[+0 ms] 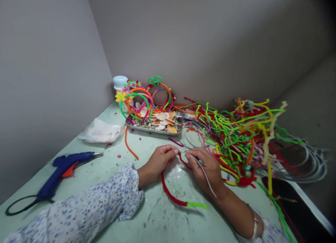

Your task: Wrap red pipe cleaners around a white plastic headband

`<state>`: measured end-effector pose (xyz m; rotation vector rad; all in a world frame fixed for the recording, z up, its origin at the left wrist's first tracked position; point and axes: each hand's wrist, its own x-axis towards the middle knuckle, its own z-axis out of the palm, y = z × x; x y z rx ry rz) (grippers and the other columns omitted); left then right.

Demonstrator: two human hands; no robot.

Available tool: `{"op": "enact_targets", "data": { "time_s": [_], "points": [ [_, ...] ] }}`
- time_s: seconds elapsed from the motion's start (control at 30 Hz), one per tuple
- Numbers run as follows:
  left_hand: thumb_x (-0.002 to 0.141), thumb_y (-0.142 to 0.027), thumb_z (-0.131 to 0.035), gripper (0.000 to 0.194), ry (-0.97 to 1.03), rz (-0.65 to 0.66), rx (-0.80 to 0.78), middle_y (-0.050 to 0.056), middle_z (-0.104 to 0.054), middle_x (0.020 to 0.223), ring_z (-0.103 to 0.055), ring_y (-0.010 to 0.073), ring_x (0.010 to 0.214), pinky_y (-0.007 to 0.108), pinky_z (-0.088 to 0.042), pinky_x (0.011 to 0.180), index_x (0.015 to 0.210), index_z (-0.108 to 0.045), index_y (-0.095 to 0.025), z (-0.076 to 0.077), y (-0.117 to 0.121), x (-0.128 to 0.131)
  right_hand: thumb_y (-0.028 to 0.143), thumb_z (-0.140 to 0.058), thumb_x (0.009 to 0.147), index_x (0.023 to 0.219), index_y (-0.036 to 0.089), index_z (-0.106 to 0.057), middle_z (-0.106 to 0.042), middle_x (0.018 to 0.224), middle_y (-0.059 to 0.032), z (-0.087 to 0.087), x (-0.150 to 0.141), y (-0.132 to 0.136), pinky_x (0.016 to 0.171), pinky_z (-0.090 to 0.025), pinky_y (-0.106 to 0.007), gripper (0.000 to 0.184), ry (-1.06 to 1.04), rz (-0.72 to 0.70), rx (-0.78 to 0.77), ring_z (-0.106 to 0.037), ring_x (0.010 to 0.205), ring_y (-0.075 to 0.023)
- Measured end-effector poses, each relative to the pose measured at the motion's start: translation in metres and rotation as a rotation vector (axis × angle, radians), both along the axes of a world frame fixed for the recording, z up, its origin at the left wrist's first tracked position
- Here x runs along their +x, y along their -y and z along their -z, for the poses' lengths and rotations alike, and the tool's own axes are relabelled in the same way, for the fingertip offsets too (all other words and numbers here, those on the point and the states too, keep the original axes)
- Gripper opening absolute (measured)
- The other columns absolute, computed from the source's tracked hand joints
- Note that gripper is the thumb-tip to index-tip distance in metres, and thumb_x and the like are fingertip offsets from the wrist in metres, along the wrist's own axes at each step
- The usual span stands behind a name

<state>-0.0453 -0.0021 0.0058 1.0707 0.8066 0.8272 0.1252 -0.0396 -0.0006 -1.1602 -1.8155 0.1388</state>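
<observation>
My left hand [160,161] is closed, thumb and finger pinching a red pipe cleaner [169,196] at the middle of the table. The rest of that pipe cleaner curves down toward me and ends in a bright green piece [196,205]. Close by on the right, my right hand [207,170] is closed on a thin grey wire [205,175], which bends back over the hand toward the wrist. The wire's far end meets the red pipe cleaner between my fingertips. A red strand also runs under my right fingers; whether they grip it is hidden.
A blue glue gun [56,178] lies at left beside a plastic bag [101,131]. Behind my hands, a metal tray [154,131] holds shells, with pipe-cleaner headbands [136,96] over it. Tangled pipe cleaners [231,131], coiled wire [312,169] and a dark phone-like slab [296,208] lie right.
</observation>
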Motion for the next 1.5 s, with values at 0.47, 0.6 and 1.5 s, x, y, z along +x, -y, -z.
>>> {"op": "enact_targets", "data": {
  "time_s": [0.47, 0.6, 1.5],
  "points": [
    [0.076, -0.037, -0.062, 0.025, -0.006, 0.083, -0.037, -0.007, -0.032, 0.053, -0.024, 0.0047, 0.045, 0.022, -0.014, 0.042, 0.072, -0.051, -0.015, -0.0029, -0.0009, -0.0023, 0.016, -0.057, 0.086, 0.093, 0.02, -0.064, -0.066, 0.085, -0.0041, -0.0007, -0.0002, -0.0001, 0.074, -0.048, -0.032, 0.011, 0.0, -0.043, 0.013, -0.06, 0.081, -0.0172],
    [0.077, -0.036, -0.061, 0.026, 0.03, 0.122, -0.048, -0.008, -0.03, 0.054, -0.023, 0.0043, 0.045, 0.021, -0.015, 0.042, 0.07, -0.047, -0.016, -0.0026, -0.0012, -0.0032, 0.015, -0.057, 0.086, 0.096, 0.02, -0.063, -0.066, 0.087, -0.0042, -0.0005, 0.0015, -0.0007, 0.074, -0.048, -0.032, 0.013, 0.015, -0.069, 0.021, -0.06, 0.082, -0.0171],
    [0.072, -0.014, -0.056, 0.01, -0.165, -0.09, 0.261, -0.001, -0.056, 0.075, -0.05, 0.0105, 0.069, 0.023, -0.04, 0.067, 0.082, -0.056, -0.015, 0.0016, 0.007, 0.0043, 0.018, -0.054, 0.088, 0.088, 0.019, -0.06, -0.063, 0.079, -0.0032, 0.0013, 0.0011, -0.0009, 0.071, -0.044, -0.031, 0.006, 0.067, -0.02, -0.008, -0.057, 0.076, -0.017]
  ]
}}
